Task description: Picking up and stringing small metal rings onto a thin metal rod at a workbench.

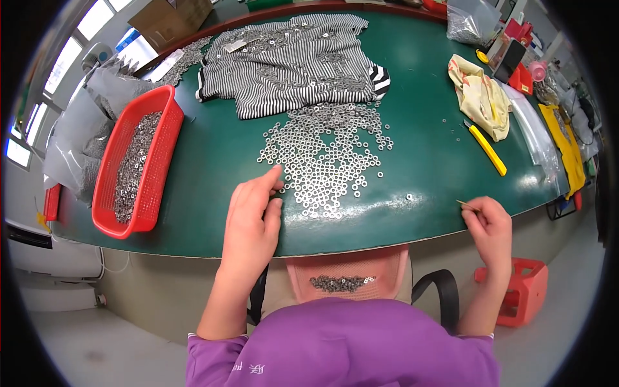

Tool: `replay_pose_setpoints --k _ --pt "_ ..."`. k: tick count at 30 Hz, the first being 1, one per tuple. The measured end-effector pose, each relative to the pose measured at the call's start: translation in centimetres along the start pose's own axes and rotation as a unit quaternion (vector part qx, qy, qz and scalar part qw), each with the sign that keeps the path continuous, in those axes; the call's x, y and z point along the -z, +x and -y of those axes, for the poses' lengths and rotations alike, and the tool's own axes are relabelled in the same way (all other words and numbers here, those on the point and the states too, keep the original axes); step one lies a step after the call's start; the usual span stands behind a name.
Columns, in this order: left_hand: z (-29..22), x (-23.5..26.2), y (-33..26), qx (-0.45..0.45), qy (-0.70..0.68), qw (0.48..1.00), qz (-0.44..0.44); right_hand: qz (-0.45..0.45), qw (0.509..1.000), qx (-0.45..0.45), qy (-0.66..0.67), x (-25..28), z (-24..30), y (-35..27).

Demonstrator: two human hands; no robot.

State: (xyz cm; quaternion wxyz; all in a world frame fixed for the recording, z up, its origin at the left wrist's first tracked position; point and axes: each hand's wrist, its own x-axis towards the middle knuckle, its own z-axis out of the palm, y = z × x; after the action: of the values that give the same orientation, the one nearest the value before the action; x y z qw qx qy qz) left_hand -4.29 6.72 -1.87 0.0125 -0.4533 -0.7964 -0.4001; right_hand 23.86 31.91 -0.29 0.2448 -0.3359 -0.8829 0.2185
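right now my right hand (491, 226) is pinching a thin stick (467, 205), its rear end hidden inside my fingers. my left hand (250, 206) bends at the pile of metal rings (329, 161), fingertips partly hidden; can't tell if it's gripping. green table (400, 226) stretches between hands, past one lone ring (409, 197), its near edge passing beneath both.

Small white characters (248, 368), perhaps partly hidden, stand on the purple shirt (380, 342).
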Motion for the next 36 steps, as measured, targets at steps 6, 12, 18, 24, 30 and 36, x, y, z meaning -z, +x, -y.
replay_pose_setpoints --k 6,12,18,24,30,36 --pt "-0.8 -0.7 -0.2 -0.023 -0.027 0.999 0.023 0.016 0.984 -0.174 0.013 3.6 -1.6 -3.4" --pt "-0.6 -0.6 0.3 -0.040 0.011 0.999 -0.012 -0.047 0.995 -0.081 0.031 1.4 0.6 -2.3" --pt "-0.4 -0.2 0.3 -0.046 0.065 0.995 0.056 -0.033 0.987 -0.034 0.155 -1.3 2.3 -0.2" --pt "-0.2 -0.3 -0.3 -0.020 0.073 0.997 -0.023 -0.068 0.996 0.055 -0.003 -1.6 3.1 0.3" --pt "-0.7 -0.5 -0.6 -0.013 0.013 1.000 0.010 -0.061 0.996 0.058 -0.039 -1.8 2.9 0.2" --pt "-2.2 -0.6 -1.7 -0.002 -0.070 0.997 0.045 -0.037 0.995 0.088 0.015 -3.8 4.9 0.0"
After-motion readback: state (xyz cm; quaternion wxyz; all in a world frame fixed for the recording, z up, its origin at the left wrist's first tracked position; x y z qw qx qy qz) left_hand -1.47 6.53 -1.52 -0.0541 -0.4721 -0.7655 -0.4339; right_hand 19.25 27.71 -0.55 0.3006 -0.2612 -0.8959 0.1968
